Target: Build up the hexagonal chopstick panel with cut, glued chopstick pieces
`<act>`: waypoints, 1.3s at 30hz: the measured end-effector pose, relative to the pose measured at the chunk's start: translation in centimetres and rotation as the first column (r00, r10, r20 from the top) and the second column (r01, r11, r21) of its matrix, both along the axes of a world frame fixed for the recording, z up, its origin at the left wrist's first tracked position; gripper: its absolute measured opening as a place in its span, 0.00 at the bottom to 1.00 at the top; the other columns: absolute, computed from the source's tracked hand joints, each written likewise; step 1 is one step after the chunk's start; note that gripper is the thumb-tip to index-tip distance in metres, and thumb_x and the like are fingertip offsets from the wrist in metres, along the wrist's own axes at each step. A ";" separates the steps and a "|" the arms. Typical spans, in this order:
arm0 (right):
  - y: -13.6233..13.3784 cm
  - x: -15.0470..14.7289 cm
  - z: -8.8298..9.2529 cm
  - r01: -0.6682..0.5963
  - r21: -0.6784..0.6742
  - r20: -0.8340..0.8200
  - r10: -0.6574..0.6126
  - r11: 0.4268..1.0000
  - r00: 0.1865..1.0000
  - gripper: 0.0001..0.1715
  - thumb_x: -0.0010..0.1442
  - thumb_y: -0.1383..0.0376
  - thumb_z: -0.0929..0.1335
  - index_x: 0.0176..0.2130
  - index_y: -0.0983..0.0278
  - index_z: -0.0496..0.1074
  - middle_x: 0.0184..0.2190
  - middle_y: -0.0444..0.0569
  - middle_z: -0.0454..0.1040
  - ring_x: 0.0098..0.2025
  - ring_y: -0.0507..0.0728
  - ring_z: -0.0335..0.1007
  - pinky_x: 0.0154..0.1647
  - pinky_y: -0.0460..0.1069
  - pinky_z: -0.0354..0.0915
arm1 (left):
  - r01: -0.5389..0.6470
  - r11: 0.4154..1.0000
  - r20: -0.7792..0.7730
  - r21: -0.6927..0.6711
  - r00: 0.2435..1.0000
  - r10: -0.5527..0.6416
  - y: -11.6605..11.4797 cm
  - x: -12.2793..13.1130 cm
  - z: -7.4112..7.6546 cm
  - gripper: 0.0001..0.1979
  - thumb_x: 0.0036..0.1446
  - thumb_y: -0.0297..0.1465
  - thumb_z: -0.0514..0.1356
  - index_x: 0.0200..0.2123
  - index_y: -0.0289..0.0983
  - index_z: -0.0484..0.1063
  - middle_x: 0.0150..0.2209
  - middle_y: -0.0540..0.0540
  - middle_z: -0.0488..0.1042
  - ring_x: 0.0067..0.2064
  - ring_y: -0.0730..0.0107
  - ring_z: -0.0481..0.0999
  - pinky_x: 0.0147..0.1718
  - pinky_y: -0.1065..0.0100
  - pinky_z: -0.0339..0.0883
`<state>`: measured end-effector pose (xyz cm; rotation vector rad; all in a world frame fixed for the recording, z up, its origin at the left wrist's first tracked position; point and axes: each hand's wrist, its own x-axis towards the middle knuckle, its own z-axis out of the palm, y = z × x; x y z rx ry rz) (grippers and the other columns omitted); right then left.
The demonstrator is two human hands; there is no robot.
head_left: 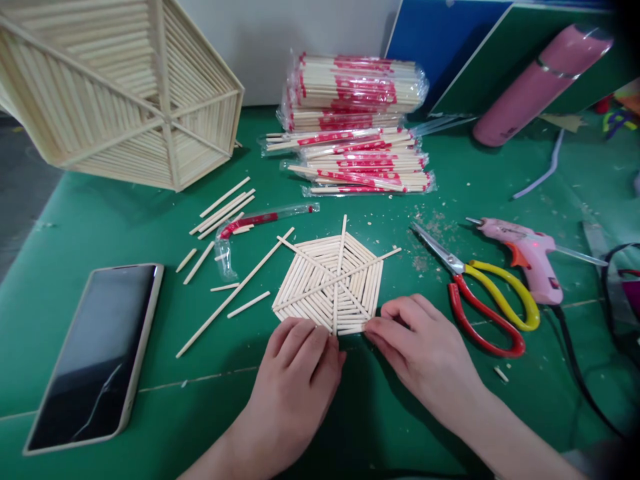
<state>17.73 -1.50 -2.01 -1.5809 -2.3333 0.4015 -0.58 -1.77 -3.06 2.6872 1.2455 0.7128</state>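
A flat hexagon of glued wooden sticks [331, 280] lies on the green table [150, 220], with three long sticks crossing it like spokes. My left hand [299, 370] rests at its near edge, fingers curled and pressed together on the sticks there. My right hand [417, 340] touches the near right corner, fingertips pinched against the outermost stick. Neither hand lifts the piece off the table.
Red-and-yellow scissors [487, 300] and a pink glue gun [525, 257] lie to the right. A phone [97, 350] lies at left, loose cut sticks [225, 213] beyond it. Packs of wrapped chopsticks [357, 127] sit behind, a large stick-built shade [115, 87] at back left, a pink cylinder [543, 83] at back right.
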 end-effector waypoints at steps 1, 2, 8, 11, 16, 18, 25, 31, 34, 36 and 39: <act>0.2 0.0 0.1 -0.018 -0.010 0.001 0.018 1.000 1.000 0.11 0.58 0.69 0.62 0.31 0.61 0.72 0.29 0.47 0.68 0.32 0.53 0.59 0.30 0.47 0.58 | -0.002 1.000 -0.001 0.002 1.000 0.002 0.0 0.0 0.0 0.06 0.55 0.25 0.53 0.31 0.33 0.70 0.30 0.45 0.71 0.35 0.66 0.68 0.40 0.59 0.65; 0.3 0.1 0.1 -0.034 -0.021 -0.006 0.034 0.999 0.999 0.11 0.58 0.68 0.61 0.31 0.61 0.72 0.29 0.47 0.68 0.32 0.53 0.59 0.30 0.47 0.58 | -0.006 1.000 -0.002 0.005 1.000 0.006 0.0 0.0 0.0 0.07 0.55 0.25 0.53 0.31 0.33 0.70 0.30 0.45 0.71 0.36 0.65 0.68 0.40 0.59 0.65; 0.1 0.2 -0.3 -0.025 -0.064 -0.125 0.017 0.998 0.992 0.11 0.59 0.67 0.60 0.33 0.63 0.72 0.30 0.48 0.68 0.32 0.53 0.60 0.30 0.48 0.59 | -0.010 1.000 0.001 0.005 1.000 0.010 0.0 -0.1 -0.1 0.06 0.54 0.25 0.54 0.32 0.31 0.71 0.31 0.43 0.72 0.37 0.63 0.68 0.40 0.57 0.65; -0.2 0.1 -0.7 -0.006 -0.073 -0.155 -0.006 0.997 0.988 0.10 0.59 0.67 0.61 0.33 0.63 0.71 0.30 0.48 0.67 0.32 0.53 0.59 0.30 0.48 0.58 | -0.008 1.000 0.007 0.007 1.000 0.008 -0.1 0.0 -0.1 0.05 0.54 0.24 0.55 0.32 0.30 0.71 0.32 0.43 0.72 0.37 0.63 0.68 0.40 0.57 0.65; -0.4 0.1 -1.0 0.026 -0.083 -0.173 -0.040 0.996 0.984 0.09 0.58 0.67 0.62 0.33 0.63 0.71 0.29 0.47 0.66 0.31 0.53 0.58 0.30 0.48 0.58 | -0.006 1.000 0.019 0.022 1.000 0.005 -0.1 0.1 -0.1 0.05 0.54 0.24 0.55 0.34 0.30 0.70 0.33 0.43 0.72 0.38 0.63 0.68 0.42 0.58 0.63; -0.5 0.1 -1.0 0.038 -0.085 -0.178 -0.053 0.996 0.983 0.09 0.58 0.67 0.62 0.33 0.63 0.71 0.29 0.48 0.66 0.31 0.53 0.58 0.30 0.48 0.58 | -0.008 1.000 0.021 0.007 1.000 0.008 0.0 0.1 -0.1 0.06 0.54 0.24 0.54 0.35 0.31 0.70 0.32 0.44 0.72 0.37 0.64 0.67 0.41 0.58 0.63; -0.6 0.1 -1.4 0.067 -0.035 -0.288 -0.074 0.997 0.955 0.08 0.57 0.68 0.64 0.33 0.63 0.73 0.27 0.48 0.68 0.30 0.53 0.60 0.29 0.48 0.59 | -0.065 0.998 -0.048 -0.025 0.997 0.063 0.5 0.7 0.0 0.07 0.55 0.24 0.53 0.31 0.35 0.71 0.24 0.49 0.68 0.30 0.69 0.63 0.33 0.64 0.59; -0.7 0.4 -1.6 0.057 -0.042 -0.337 -0.067 0.998 0.939 0.08 0.56 0.69 0.65 0.36 0.63 0.73 0.29 0.48 0.69 0.32 0.53 0.62 0.32 0.48 0.62 | -0.015 0.999 -0.112 -0.035 0.994 0.011 0.7 1.4 0.2 0.12 0.54 0.22 0.48 0.29 0.35 0.70 0.25 0.49 0.67 0.30 0.69 0.63 0.37 0.63 0.57; -0.9 0.9 -1.6 0.092 -0.054 -0.339 -0.105 0.994 0.935 0.10 0.55 0.68 0.66 0.39 0.64 0.71 0.32 0.48 0.68 0.35 0.54 0.63 0.35 0.49 0.63 | 0.002 0.999 -0.126 -0.035 0.992 -0.007 0.9 1.3 0.2 0.12 0.55 0.22 0.47 0.30 0.34 0.70 0.26 0.48 0.68 0.31 0.69 0.63 0.36 0.63 0.57; -1.0 1.3 -1.5 0.121 -0.051 -0.323 -0.131 0.991 0.937 0.08 0.54 0.67 0.67 0.37 0.64 0.71 0.32 0.48 0.67 0.36 0.54 0.62 0.36 0.50 0.63 | 0.012 0.999 -0.124 -0.049 0.992 -0.018 0.9 1.2 0.2 0.11 0.56 0.23 0.48 0.30 0.34 0.70 0.26 0.48 0.68 0.31 0.68 0.63 0.36 0.63 0.57; -1.1 1.5 -1.4 0.131 -0.058 -0.304 -0.143 0.990 0.942 0.06 0.54 0.66 0.67 0.34 0.63 0.71 0.30 0.48 0.67 0.35 0.54 0.62 0.35 0.50 0.62 | 0.022 0.998 -0.118 -0.061 0.993 -0.029 0.9 1.2 0.1 0.10 0.56 0.23 0.48 0.30 0.33 0.69 0.26 0.48 0.67 0.32 0.68 0.63 0.36 0.63 0.58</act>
